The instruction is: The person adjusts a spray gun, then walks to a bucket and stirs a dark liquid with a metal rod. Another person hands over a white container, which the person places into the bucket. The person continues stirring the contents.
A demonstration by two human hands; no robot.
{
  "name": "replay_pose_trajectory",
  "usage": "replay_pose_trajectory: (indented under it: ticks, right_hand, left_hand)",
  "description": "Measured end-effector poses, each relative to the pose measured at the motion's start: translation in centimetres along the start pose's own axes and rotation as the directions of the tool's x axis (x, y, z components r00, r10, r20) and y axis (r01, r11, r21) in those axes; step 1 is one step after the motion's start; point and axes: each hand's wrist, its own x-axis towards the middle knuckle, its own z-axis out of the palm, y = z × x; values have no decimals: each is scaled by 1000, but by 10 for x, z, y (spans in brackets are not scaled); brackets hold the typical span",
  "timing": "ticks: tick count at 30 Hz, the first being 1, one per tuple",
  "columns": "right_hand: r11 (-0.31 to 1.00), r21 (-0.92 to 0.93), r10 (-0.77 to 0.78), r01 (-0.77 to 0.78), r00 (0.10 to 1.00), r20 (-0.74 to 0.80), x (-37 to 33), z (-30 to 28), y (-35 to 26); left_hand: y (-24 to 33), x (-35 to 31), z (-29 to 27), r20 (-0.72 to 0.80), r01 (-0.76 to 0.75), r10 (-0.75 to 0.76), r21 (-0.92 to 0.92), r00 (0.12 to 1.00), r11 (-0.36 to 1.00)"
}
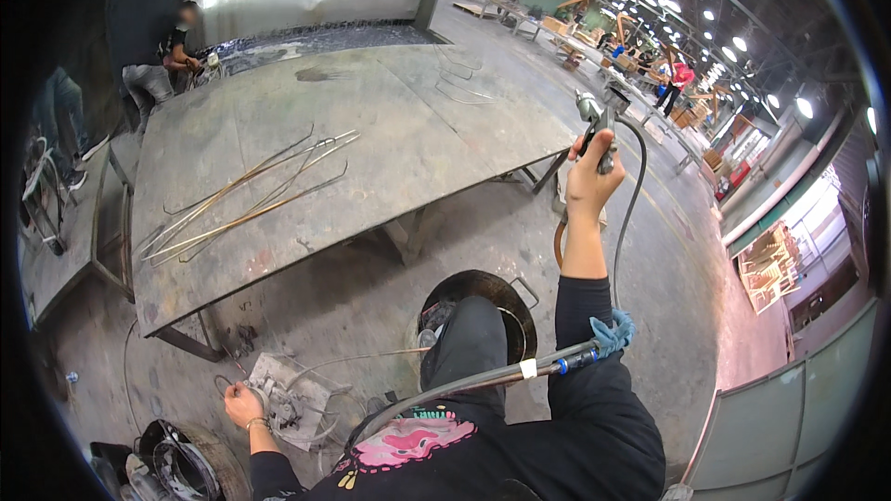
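My right hand [592, 174] is raised at the right, fingers wrapped round the grip of a metal spray gun [590, 107]. A dark hose [641, 162] loops down from the gun along my forearm. Blue cloth [613, 332] is tied at my right sleeve, beside a grey hose [445, 393] that crosses my body. Low on the left, my left hand [244, 405] is closed at a dusty pump-like device [278, 399] on a square base. What its fingers hold is too small to make out; a thin curved piece shows beside them.
A big metal table [390, 120] stands ahead, with several bent metal rods [251, 187] on it. A round metal tub [520, 320] is by my leg, and dirty buckets [200, 464] are at lower left. Another person [153, 74] works beyond the table's far left corner.
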Motion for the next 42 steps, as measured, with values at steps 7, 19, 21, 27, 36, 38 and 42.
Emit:
replay_pose_trajectory:
  ticks: [7, 19, 21, 27, 36, 38, 42]
  right_hand:
    - [965, 106, -242, 240, 970, 5, -41, -19, 0]
    - [885, 119, -448, 449, 893, -35, -83, -32, -12]
    - [858, 221, -463, 463, 885, -55, -94, -33, -17]
    - [738, 433, -552, 518, 832, -54, -114, -43, -28]
    - [941, 312, -183, 127, 970, 160, -154, -46, -37]
    - [968, 236, 28, -91, 965, 261, -174, -35, -44]
    - [768, 118, 420, -629, 634, 649, -214, -10, -53]
  left_hand:
    - [-12, 7, 11, -12, -38, 38, 1, 999, 999]
    - [-11, 7, 13, -60, -19, 24, 87, 998, 996]
    - [-7, 6, 11, -42, 0, 4, 79, 999, 997]
    - [-8, 10, 8, 50, 31, -35, 93, 998, 995]
    - [7, -3, -2, 3, -243, 247, 201, 969, 949]
    - [32, -29, -12, -12, -550, 560, 178, 828, 816]
    - [129, -118, -9, 464, -368, 757, -676, 461, 639]
